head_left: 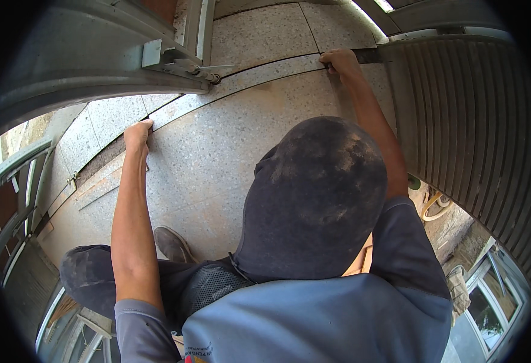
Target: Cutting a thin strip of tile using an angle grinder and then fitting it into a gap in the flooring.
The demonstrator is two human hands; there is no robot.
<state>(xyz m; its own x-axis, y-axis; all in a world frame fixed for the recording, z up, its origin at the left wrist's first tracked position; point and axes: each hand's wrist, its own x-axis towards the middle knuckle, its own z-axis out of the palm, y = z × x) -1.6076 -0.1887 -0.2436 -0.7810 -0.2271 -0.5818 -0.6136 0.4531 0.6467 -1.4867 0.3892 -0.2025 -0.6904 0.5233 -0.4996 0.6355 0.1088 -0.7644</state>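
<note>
A long, narrow speckled grey tile strip lies along the gap between two areas of terrazzo-like floor tiles. My left hand is closed at its left end, fingertips at the strip's edge. Farther off to the right, my right hand pinches the strip's other end, its thumb and fingers curled down. Just beyond that hand a short, dark stretch of open gap shows. Left of my left hand, the gap is bare and brownish. The undersides of my fingers are hidden.
A grey metal door with a bolt overhangs the far left. Ribbed metal shutter stands at the right. My dusty dark knee blocks the middle; my shoe rests on the large tiled floor.
</note>
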